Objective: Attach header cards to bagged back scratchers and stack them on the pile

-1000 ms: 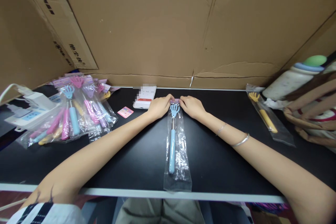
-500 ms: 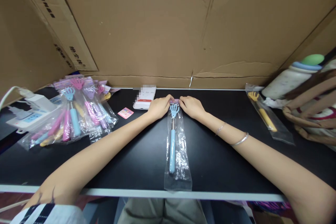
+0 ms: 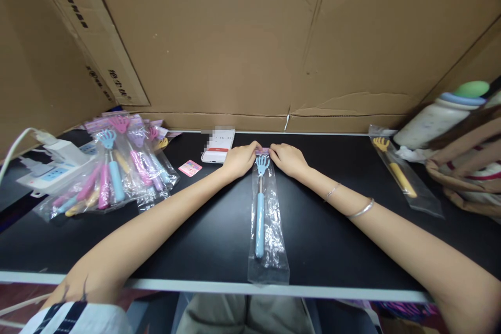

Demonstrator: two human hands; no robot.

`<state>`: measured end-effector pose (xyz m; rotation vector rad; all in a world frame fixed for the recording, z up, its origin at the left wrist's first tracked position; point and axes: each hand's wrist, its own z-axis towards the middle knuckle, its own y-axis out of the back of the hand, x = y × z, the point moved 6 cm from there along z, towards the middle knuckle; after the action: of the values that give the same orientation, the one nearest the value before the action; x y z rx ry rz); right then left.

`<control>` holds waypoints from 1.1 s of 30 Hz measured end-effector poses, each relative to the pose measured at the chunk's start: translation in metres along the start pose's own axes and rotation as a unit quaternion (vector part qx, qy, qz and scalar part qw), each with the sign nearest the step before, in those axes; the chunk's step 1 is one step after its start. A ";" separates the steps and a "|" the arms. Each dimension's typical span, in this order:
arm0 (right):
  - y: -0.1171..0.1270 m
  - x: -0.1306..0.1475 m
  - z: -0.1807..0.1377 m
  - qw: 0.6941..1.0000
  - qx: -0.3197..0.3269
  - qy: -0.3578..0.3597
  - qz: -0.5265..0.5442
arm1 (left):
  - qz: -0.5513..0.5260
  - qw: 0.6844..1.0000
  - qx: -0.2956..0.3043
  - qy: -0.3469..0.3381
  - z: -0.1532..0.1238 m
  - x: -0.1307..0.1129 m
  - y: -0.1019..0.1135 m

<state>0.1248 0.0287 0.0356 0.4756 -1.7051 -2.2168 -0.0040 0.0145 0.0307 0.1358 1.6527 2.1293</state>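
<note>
A clear plastic bag (image 3: pixel 270 242) lies lengthwise on the black table (image 3: pixel 336 240), with a blue back scratcher (image 3: pixel 259 214) inside it. Its pink top flap sits at the far end between my hands. My left hand (image 3: pixel 239 158) pinches the flap's left corner and my right hand (image 3: pixel 288 159) pinches its right corner. Both hands rest on the table, fingertips nearly meeting over the flap.
A pile of bagged scratchers (image 3: pixel 117 167) lies at the left beside a white power strip (image 3: pixel 50 167). A phone (image 3: pixel 218 144) and a small pink card (image 3: pixel 190 168) lie behind my left hand. A bagged yellow scratcher (image 3: pixel 403 177), a bottle (image 3: pixel 438 117) and a bag (image 3: pixel 469 167) sit at the right. Cardboard walls enclose the table.
Nothing has visibly changed with the hands or bag; only the view has shifted slightly.
</note>
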 end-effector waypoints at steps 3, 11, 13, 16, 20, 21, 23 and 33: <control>0.000 0.000 0.000 1.000 0.000 0.001 -0.001 | 0.001 1.000 0.000 0.003 0.000 0.000 0.000; -0.001 0.001 0.000 1.000 0.008 0.001 -0.004 | 0.000 1.000 -0.009 0.004 -0.001 0.000 0.000; -0.001 0.000 0.000 1.000 0.007 0.001 -0.004 | -0.002 1.000 -0.010 0.002 -0.001 0.000 0.000; -0.002 0.000 0.001 1.000 0.005 0.001 -0.006 | -0.006 1.000 -0.009 -0.001 -0.001 0.001 0.000; -0.002 0.000 0.001 1.000 0.003 0.003 -0.006 | -0.009 1.000 -0.008 0.000 0.000 0.001 -0.001; -0.002 0.000 0.001 1.000 0.003 0.003 -0.006 | -0.009 1.000 -0.009 0.000 0.000 0.001 -0.001; -0.002 0.000 0.001 1.000 0.002 0.003 -0.006 | -0.010 1.000 -0.012 -0.001 0.000 0.001 -0.001; 0.000 0.000 0.000 1.000 -0.005 0.005 -0.002 | -0.005 1.000 -0.013 -0.001 0.001 0.002 -0.002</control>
<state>0.1247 0.0290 0.0352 0.4871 -1.6894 -2.2219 -0.0049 0.0161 0.0288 0.1218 1.6211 2.1402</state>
